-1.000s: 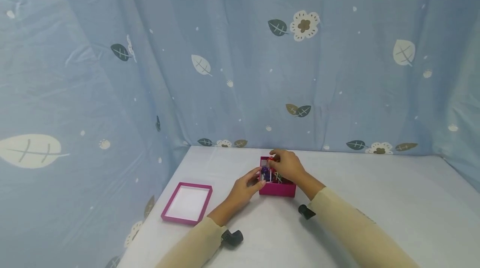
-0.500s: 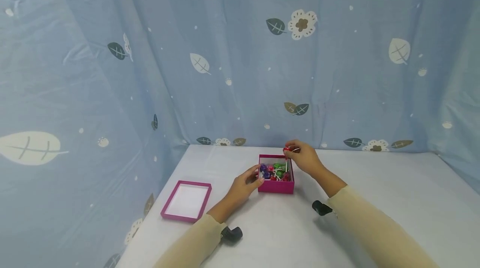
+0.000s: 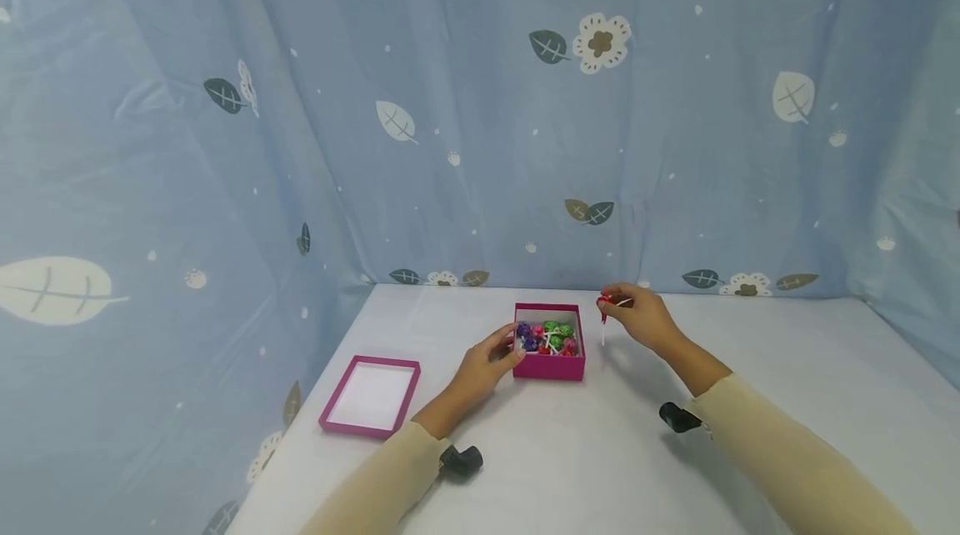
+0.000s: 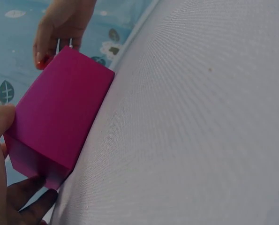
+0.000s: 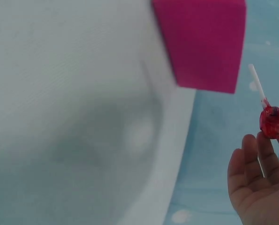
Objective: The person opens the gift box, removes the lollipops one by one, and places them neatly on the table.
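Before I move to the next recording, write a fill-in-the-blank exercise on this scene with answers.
The right hand pinches a red ____.
The left hand touches the pink ____.
In the head view, the lid lies on the ____ side of the table.
The curtain behind the table is mainly ____.

Missing words: lollipop; box; left; blue.

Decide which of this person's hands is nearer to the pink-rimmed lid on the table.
Left. The left hand is between the lid and the pink box, holding the box's left side; the right hand is farther off, past the box's right side, holding a red lollipop.
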Motion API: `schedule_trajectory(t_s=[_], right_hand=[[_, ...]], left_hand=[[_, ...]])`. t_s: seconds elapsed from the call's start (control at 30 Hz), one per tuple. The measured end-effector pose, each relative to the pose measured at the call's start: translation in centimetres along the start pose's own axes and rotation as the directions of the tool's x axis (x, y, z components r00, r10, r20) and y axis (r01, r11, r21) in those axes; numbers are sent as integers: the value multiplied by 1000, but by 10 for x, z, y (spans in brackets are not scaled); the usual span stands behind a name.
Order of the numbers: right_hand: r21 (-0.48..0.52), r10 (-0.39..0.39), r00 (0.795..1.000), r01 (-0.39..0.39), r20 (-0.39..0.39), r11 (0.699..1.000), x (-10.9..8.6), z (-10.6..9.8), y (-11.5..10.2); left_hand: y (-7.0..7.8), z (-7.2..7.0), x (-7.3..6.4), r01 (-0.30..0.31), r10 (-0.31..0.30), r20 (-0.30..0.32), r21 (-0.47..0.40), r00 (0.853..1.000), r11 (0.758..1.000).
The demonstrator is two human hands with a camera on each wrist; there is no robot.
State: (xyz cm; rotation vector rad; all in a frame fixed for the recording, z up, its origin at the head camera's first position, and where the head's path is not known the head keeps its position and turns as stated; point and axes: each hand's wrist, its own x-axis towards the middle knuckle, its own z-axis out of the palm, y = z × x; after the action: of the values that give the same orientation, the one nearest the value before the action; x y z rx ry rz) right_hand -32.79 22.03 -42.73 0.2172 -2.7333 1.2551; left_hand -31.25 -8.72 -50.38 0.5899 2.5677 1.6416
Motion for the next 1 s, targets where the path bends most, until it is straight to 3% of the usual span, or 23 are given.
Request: schedule_trajectory(t_s=[0.3,1.0], right_hand=[[-36,-13,1000,13,4,999,2,5,26],[-100,85,994,-78,75,992,14,21,58]], left_hand=[[3,-1,-1,-5,5,0,-6,1000,1000],[4,0,-3,24,-24,2,-39,1000,999]])
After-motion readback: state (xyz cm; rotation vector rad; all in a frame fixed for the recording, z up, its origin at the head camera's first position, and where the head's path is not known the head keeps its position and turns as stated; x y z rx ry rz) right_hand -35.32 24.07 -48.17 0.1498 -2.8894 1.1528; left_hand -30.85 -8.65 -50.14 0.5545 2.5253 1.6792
